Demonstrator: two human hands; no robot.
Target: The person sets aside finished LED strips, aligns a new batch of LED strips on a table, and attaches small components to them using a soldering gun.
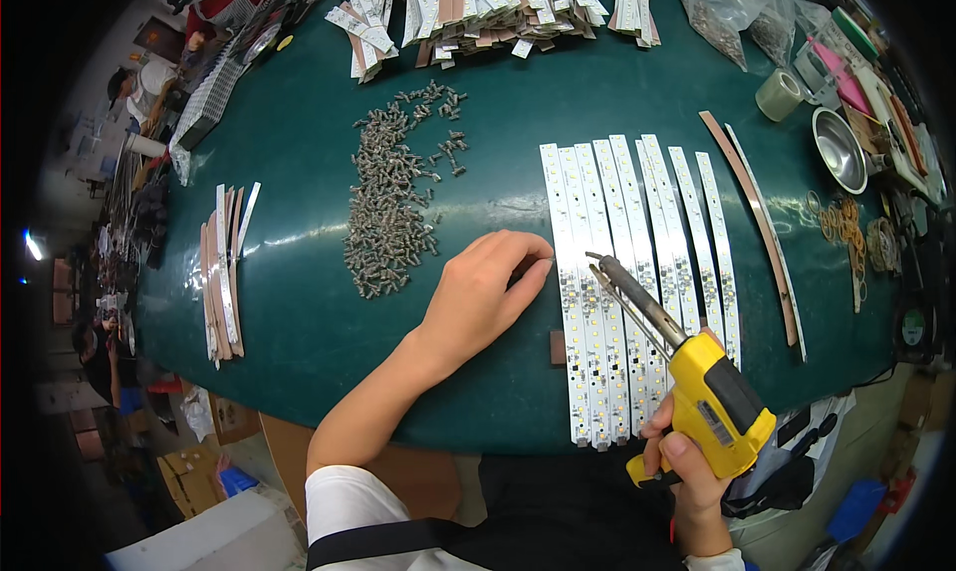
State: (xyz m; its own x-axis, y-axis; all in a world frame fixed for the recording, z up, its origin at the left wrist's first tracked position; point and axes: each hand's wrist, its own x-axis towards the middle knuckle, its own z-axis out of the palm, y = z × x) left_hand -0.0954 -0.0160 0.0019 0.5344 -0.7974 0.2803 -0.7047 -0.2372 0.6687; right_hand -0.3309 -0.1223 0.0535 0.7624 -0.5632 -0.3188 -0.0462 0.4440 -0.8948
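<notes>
My right hand [694,469] is wrapped round the grip of a yellow and black soldering gun [709,402]. The gun's metal tip points up and left, over a row of white LED strips [597,372] laid side by side. At the row's left edge, my left hand [488,287] has thumb and forefinger pinched together by the outermost strip. Whatever sits in that pinch is too small to make out. Whether the tip touches a strip I cannot tell. Left of my left hand spreads a pile of small grey metal pieces [383,203].
Bundles of strips [488,13] are heaped at the green table's [299,302] far edge, with more strips [224,272] at left. On the right lie two long strips [762,232], a tape roll [779,95], a metal bowl [839,150] and rubber bands [846,228]. Other people work at far left.
</notes>
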